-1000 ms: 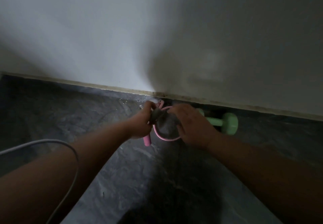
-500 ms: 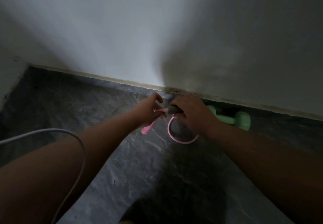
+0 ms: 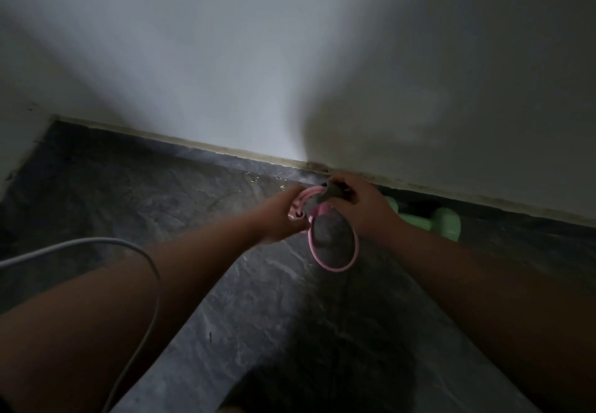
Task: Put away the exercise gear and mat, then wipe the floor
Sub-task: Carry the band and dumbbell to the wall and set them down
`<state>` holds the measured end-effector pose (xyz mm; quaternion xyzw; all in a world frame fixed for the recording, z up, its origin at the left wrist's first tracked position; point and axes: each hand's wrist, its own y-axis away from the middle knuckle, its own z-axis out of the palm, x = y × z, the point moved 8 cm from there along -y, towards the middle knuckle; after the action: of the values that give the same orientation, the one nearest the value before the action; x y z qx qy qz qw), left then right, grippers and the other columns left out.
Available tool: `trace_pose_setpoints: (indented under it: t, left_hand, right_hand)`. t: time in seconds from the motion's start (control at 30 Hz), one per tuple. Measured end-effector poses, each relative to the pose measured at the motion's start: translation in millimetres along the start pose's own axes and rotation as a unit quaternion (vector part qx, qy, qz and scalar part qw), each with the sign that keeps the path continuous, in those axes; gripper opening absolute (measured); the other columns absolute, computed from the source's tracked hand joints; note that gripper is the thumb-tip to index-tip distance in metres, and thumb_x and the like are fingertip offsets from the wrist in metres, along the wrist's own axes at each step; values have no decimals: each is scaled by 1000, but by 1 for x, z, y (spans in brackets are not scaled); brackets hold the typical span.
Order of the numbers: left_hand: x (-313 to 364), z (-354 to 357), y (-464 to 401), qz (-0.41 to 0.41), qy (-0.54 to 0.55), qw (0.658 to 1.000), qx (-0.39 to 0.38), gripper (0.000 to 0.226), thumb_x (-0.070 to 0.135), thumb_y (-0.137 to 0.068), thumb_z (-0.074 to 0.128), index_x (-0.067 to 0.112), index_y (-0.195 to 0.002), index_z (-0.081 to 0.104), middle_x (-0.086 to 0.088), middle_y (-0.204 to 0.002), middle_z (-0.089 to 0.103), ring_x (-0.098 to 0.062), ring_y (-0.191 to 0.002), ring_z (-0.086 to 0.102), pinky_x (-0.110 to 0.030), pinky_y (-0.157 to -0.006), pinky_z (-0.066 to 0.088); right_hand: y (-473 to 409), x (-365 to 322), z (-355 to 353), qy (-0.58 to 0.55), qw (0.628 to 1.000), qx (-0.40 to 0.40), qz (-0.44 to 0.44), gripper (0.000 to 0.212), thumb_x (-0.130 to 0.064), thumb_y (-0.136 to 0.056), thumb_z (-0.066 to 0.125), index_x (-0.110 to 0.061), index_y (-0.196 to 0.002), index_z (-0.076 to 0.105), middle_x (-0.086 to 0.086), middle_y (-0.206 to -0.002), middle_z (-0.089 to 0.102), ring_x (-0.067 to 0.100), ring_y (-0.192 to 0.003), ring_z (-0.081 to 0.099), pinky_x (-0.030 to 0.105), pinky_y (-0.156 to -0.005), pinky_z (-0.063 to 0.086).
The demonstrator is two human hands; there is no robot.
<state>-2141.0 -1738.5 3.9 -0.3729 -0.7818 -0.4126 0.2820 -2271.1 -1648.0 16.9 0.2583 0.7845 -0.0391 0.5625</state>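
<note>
Both hands' closed grips, left hand (image 3: 280, 219) and right hand (image 3: 361, 209), hold the pink jump rope (image 3: 335, 262), loop hanging below.

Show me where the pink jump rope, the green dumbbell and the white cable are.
jump rope (image 3: 335, 267): head view, bottom of the hanging loop.
dumbbell (image 3: 446, 224): head view, its right end, by the wall.
cable (image 3: 96, 241): head view, top of its curve over the left forearm.

Dim, heavy shadows, wide-angle edge distortion

Head view, down toward floor (image 3: 161, 206)
</note>
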Motion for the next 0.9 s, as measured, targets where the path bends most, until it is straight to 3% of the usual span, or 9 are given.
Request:
trace_pose_setpoints:
  t: [0.13, 0.23, 0.3, 0.4, 0.47, 0.57, 0.73, 0.83, 0.9]
  left_hand:
    - [3, -4, 0, 20, 15, 999, 22, 56, 24, -85, 72, 20, -134, 45, -2, -119, 64, -17, -107, 63, -41, -93, 53]
    - [13, -34, 11, 85, 15, 990, 109, 54, 20, -85, 70, 26, -133, 45, 12, -105, 63, 2, -85, 63, -26, -78, 56]
    - [19, -56, 21, 140, -7, 975, 170, 60, 17, -83, 69, 26, -135, 41, 18, -100, 60, 5, -79, 62, -16, -70, 51]
    - [12, -70, 25, 122, -60, 970, 203, 72, 22, -77, 71, 35, -138, 34, 16, -97, 60, 0, -75, 61, -25, -71, 53]
    - [-2, -63, 17, 62, -81, 978, 183, 75, 21, -79, 73, 42, -138, 32, 15, -100, 62, 2, -74, 59, -23, -73, 52]
    - [-28, -29, -1, -28, -61, 993, 95, 79, 22, -84, 72, 42, -144, 25, -5, -129, 61, -19, -98, 65, -33, -77, 53]
    - [-45, 3, -29, -65, -55, 993, 82, 54, 13, -91, 59, 25, -140, 41, -7, -131, 57, -23, -109, 59, -35, -84, 50]
    - [-51, 2, -35, -83, -53, 989, 112, 44, 1, -93, 47, 17, -135, 49, -11, -125, 61, -22, -95, 61, -31, -75, 50]
    - [-57, 2, -36, -84, -58, 989, 110, 44, 3, -89, 56, 14, -132, 51, -10, -126, 62, -26, -107, 61, -33, -87, 50]
  right_hand:
    - [0, 10, 11, -146, 985, 9, 89, 19, -13, -93, 63, -27, -106, 61, -3, -106, 69, 19, -99, 67, 29, -81, 55]
    - [-11, -10, 30, -335, 936, -1, 107, 17, -3, -94, 57, -11, -109, 57, 16, -113, 65, 32, -101, 66, 42, -81, 58]
    - [-23, -27, 36, -381, 920, -6, 92, 19, -5, -90, 60, -10, -109, 57, 21, -114, 64, 34, -101, 67, 51, -88, 56]
    - [-34, -21, 42, -382, 918, 12, 107, 16, -3, -92, 59, -12, -105, 56, 18, -109, 63, 29, -95, 64, 49, -94, 51]
    - [-31, 6, 38, -285, 950, 62, 110, 17, -8, -87, 63, -15, -100, 55, 14, -101, 59, 26, -90, 56, 43, -85, 46]
    - [-20, 50, 27, -24, 989, 72, 128, 23, -13, -92, 63, -15, -113, 56, 7, -108, 61, 22, -102, 56, 28, -86, 40]
    - [-12, 82, 15, 177, 976, 22, 125, 22, -10, -85, 62, -11, -107, 56, 16, -111, 59, 35, -105, 56, 31, -83, 40]
    - [-10, 76, 17, 237, 968, 14, 87, 47, -28, -84, 52, -4, -124, 55, 22, -128, 53, 40, -117, 51, 40, -103, 37]
    - [-8, 63, 16, 268, 962, 47, 11, 57, -32, -84, 45, -1, -131, 53, 25, -135, 49, 41, -124, 46, 42, -110, 32]
